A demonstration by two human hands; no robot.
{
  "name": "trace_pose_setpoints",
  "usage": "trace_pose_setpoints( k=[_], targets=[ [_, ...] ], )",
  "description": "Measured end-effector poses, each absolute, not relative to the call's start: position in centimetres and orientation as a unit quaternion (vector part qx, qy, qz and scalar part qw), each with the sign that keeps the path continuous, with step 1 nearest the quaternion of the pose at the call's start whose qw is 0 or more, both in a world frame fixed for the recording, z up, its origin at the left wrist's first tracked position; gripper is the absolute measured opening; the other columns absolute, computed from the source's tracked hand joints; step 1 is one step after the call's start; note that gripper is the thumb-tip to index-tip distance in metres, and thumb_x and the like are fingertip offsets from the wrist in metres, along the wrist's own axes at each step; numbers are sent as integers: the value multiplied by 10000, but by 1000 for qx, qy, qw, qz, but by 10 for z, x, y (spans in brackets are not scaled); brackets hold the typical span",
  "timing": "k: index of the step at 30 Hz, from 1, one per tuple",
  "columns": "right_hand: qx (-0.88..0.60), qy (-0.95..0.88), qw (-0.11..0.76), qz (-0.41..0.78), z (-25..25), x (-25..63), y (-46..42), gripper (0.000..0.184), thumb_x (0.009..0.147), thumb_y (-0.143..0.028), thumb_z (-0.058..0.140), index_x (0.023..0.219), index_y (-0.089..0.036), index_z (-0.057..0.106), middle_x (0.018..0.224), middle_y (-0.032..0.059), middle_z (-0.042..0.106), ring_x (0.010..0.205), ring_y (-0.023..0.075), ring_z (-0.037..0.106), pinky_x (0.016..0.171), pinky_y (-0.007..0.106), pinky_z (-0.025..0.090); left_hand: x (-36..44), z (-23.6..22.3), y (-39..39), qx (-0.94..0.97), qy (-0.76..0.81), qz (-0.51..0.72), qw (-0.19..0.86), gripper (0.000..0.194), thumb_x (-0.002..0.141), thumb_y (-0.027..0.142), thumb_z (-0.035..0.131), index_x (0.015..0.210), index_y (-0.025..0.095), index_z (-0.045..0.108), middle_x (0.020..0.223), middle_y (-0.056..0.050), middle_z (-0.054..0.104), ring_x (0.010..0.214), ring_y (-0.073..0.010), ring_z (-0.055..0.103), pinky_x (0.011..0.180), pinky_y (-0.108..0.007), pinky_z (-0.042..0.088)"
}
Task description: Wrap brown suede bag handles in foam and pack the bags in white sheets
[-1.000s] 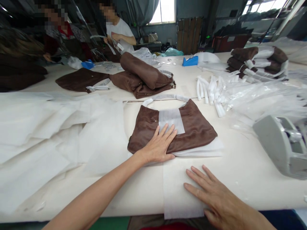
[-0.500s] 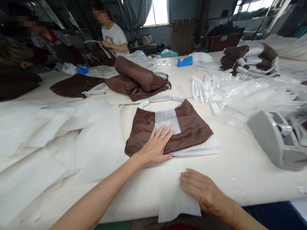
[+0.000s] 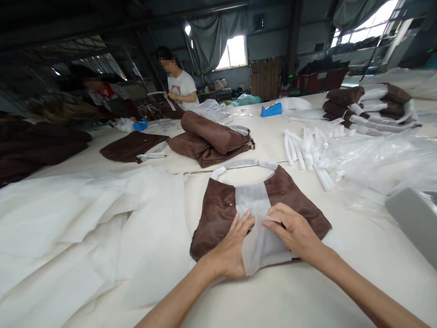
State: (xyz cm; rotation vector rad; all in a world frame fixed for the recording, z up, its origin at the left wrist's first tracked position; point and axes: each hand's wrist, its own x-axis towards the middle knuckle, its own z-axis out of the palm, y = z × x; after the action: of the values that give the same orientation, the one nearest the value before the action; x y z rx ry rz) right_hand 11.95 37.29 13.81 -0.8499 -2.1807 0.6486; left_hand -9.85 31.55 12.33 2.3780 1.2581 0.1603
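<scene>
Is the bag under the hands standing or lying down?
Lying down: the bag has its broad side up on the table, under the left hand.

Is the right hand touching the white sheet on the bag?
Touching: the head view shows the right hand pinching the upper edge of the white sheet.

Bag workshop, with brown handbags (image 3: 216, 214), long worktable (image 3: 239, 303), co-workers (image 3: 184, 84) beyond.

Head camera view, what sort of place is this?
Probably a bag workshop or small factory: several similar brown handbags lie on a long worktable, thin white sheets are spread at the left, and a co-worker stands behind.
</scene>
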Motion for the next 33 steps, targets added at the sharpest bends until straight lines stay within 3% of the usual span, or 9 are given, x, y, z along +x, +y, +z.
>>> trace_pose_setpoints(
  k=[4, 7, 9, 11, 14, 17, 24, 28, 33],
  targets=[
    [-389, -816, 348, 250, 116, 109, 383, 286, 971, -359, 499, 770, -214, 643, 825, 23, 605, 773, 170, 613, 726, 293, 538, -107, 137, 322, 854, 438, 43, 278, 974, 734, 316, 697, 1562, 257, 188, 1644, -108, 140, 1502, -392, 2, 1193, -652, 36],
    [-424, -802, 351, 234, 110, 105, 383, 282, 956, -375, 521, 747, -212, 617, 836, 21, 592, 780, 173, 611, 706, 294, 531, -114, 145, 326, 838, 417, 57, 348, 788, 839, 384, 644, 1535, 318, 279, 1631, -60, 216, 1510, -350, 59, 1195, -627, 109],
    [-452, -793, 346, 217, 108, 102, 382, 298, 948, -397, 537, 717, -213, 576, 833, 19, 581, 781, 175, 612, 688, 296, 525, -114, 144, 326, 810, 429, 109, 385, 762, 838, 548, 642, 1502, 296, 368, 1596, -73, 311, 1490, -356, 192, 1189, -594, 198],
    [-480, -782, 345, 197, 105, 98, 380, 304, 942, -414, 545, 709, -218, 536, 838, 16, 573, 785, 175, 613, 673, 294, 518, -110, 137, 323, 765, 469, 196, 395, 714, 772, 659, 669, 1354, 257, 576, 1516, -86, 451, 1398, -365, 385, 1160, -546, 307],
    [-511, -768, 347, 170, 98, 92, 377, 298, 942, -414, 541, 716, -227, 492, 850, 9, 569, 785, 167, 609, 658, 281, 503, -100, 123, 318, 682, 531, 317, 390, 381, 890, 551, 588, 1035, 237, 747, 1306, -65, 648, 1184, -296, 598, 1084, -466, 432],
    [-534, -753, 350, 156, 90, 89, 373, 329, 956, -417, 518, 699, -233, 428, 844, 9, 556, 759, 160, 593, 647, 277, 479, -93, 117, 317, 645, 553, 378, 367, 289, 957, 407, 523, 1044, 245, 746, 1211, -55, 692, 1128, -258, 629, 1028, -418, 484],
    [-566, -734, 357, 116, 83, 84, 371, 324, 982, -452, 460, 743, -240, 407, 854, 24, 522, 773, 177, 570, 659, 293, 450, -87, 114, 323, 613, 634, 389, 266, 160, 906, 317, 596, 865, 221, 718, 940, -39, 703, 903, -214, 649, 802, -325, 528],
    [-573, -737, 345, 97, 83, 82, 371, 348, 994, -465, 416, 727, -245, 380, 811, 20, 494, 735, 185, 548, 639, 303, 433, -85, 109, 328, 608, 677, 362, 200, 230, 879, 316, 637, 682, 200, 614, 719, 4, 611, 710, -168, 602, 678, -278, 476],
    [-582, -736, 337, 70, 84, 80, 371, 352, 1013, -439, 359, 721, -244, 381, 783, 22, 496, 739, 192, 558, 633, 301, 431, -87, 112, 329, 604, 671, 391, 181, 233, 895, 360, 618, 722, 212, 571, 741, 6, 601, 724, -162, 598, 695, -277, 491]
  ],
)
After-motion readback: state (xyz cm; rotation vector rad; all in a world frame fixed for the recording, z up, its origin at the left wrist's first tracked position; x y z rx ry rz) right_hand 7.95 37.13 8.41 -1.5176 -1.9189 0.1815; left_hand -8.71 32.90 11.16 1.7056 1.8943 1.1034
